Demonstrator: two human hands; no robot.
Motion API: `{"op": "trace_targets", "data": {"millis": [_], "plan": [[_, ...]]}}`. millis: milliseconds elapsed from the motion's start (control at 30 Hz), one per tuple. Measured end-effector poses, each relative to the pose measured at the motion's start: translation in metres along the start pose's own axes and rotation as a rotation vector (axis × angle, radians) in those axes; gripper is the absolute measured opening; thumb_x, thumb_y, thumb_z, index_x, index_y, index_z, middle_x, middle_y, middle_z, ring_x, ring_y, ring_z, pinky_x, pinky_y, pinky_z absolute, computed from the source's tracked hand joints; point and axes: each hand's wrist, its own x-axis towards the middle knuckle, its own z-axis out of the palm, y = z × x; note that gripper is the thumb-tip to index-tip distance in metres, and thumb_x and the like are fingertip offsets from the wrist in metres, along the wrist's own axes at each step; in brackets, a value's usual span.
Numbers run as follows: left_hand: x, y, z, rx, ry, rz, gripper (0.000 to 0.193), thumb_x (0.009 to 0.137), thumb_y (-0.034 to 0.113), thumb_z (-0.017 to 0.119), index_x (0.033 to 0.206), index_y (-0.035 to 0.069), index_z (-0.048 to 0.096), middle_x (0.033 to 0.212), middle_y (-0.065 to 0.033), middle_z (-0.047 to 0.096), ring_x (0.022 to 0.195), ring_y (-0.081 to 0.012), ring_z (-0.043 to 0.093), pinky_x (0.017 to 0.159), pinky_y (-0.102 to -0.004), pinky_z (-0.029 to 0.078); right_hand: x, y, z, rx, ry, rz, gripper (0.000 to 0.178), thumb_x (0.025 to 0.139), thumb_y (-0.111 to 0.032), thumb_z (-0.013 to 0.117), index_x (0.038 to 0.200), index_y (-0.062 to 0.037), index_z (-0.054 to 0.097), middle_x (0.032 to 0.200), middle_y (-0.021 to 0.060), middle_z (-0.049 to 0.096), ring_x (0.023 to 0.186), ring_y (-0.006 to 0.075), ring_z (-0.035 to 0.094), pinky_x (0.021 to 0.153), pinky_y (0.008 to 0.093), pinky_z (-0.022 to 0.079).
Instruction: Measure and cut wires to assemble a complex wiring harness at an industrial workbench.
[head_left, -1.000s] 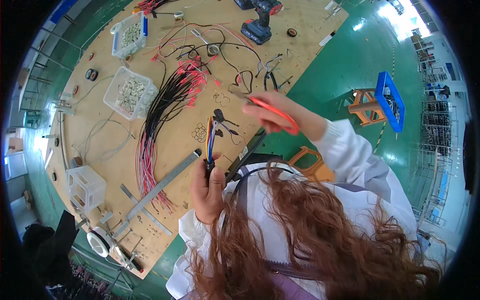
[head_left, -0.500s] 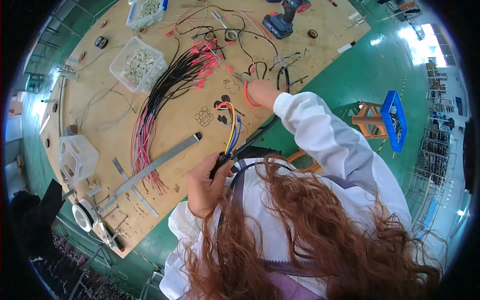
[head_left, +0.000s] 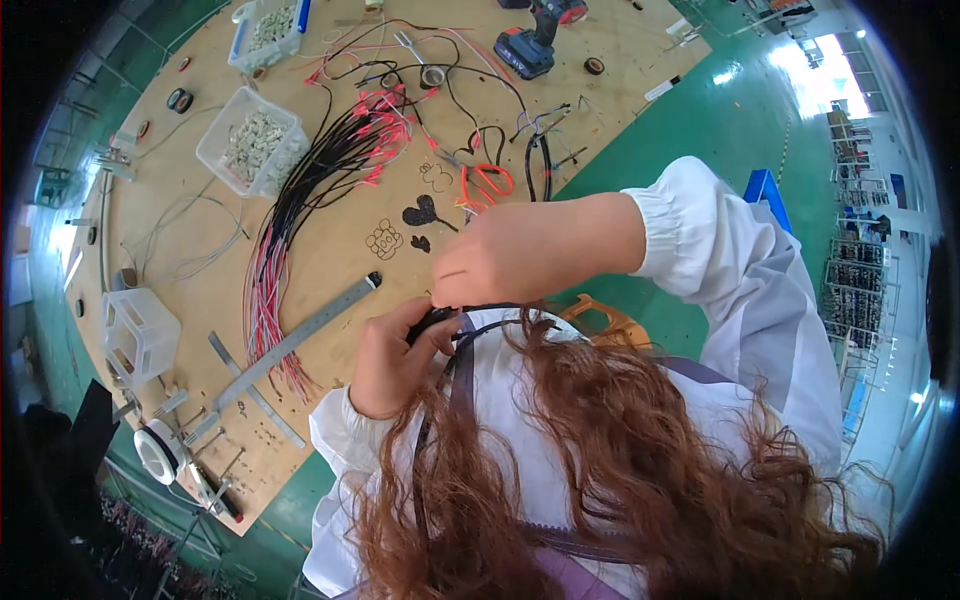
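Observation:
My left hand (head_left: 385,360) is closed round the end of a thick black cable (head_left: 432,322), close in front of my body. Over that same end my right hand (head_left: 488,258) is bent, its fingertips pinched at the cable beside the left fingers. It covers most of the cable's coloured wires; a little orange and yellow (head_left: 470,206) peeks out past the knuckles. Just beyond, a pair of scissors (head_left: 487,184) with orange-red handles lies on the table. Dark drawn shapes (head_left: 425,212) mark the wood near the right hand.
A bundle of black and red-white wires (head_left: 300,215) spreads across the wooden table (head_left: 330,310). Around it are a steel ruler (head_left: 300,345), a plastic bin of white parts (head_left: 255,145), a clear empty bin (head_left: 140,335), a cordless drill (head_left: 530,40) and a tape roll (head_left: 593,66).
My right hand has let go of the scissors and come back to the cable end, covering the yellow, orange and blue wires. My left hand still grips the cable.

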Motion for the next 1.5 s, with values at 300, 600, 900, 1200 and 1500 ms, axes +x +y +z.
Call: {"op": "trace_targets", "data": {"millis": [300,600,900,1200,1500], "plan": [[0.006,0.015,-0.009,-0.186,-0.253,-0.188,0.014,0.076,0.001,0.058,0.089,-0.004,0.058,0.065,-0.0089,0.058,0.058,-0.0076,0.052,0.055,-0.0241,0.043,0.01,-0.018,-0.018,-0.098,-0.287,0.06,0.01,0.075,-0.012,0.05,0.076,-0.0019,0.052,0.065,0.0131,0.058,0.064,0.0319,0.058,0.054,0.0393,0.046],[0.002,0.002,-0.015,0.145,-0.186,0.098,0.02,0.079,0.007,0.057,0.096,-0.005,0.056,0.067,-0.0123,0.056,0.056,-0.0146,0.052,0.053,-0.0256,0.042,-0.005,0.005,0.002,0.612,-0.19,0.359,0.011,0.08,-0.012,0.046,0.09,-0.0081,0.051,0.063,0.0107,0.054,0.057,0.0284,0.056,0.051,0.0365,0.043],[0.011,0.005,-0.017,0.089,-0.546,-0.045,0.019,0.086,0.014,0.05,0.093,-0.003,0.056,0.063,-0.005,0.051,0.057,-0.0094,0.044,0.053,-0.0255,0.038,-0.007,-0.019,-0.002,-0.098,-0.279,0.012,0.009,0.076,-0.011,0.049,0.081,-0.004,0.052,0.068,0.0134,0.058,0.061,0.032,0.057,0.052,0.0405,0.045],[0.001,-0.001,-0.002,0.259,-0.36,0.161,0.018,0.078,0.012,0.059,0.091,-0.001,0.057,0.07,-0.016,0.056,0.062,-0.0258,0.054,0.059,-0.0304,0.043,-0.018,-0.007,0.032,0.676,-0.07,0.201,0.01,0.07,-0.006,0.055,0.063,-0.0035,0.048,0.055,0.0083,0.05,0.049,0.0179,0.052,0.043,0.028,0.04],[0.016,0.009,-0.027,0.318,-0.194,0.318,0.02,0.076,0.016,0.062,0.087,-0.001,0.058,0.07,-0.0132,0.057,0.062,-0.0241,0.055,0.057,-0.0285,0.042,-0.009,0.007,0.08,1.174,0.043,0.33,0.018,0.088,-0.019,0.045,0.092,-0.0032,0.053,0.07,0.0008,0.054,0.05,0.0062,0.048,0.046,0.0223,0.039]]}}
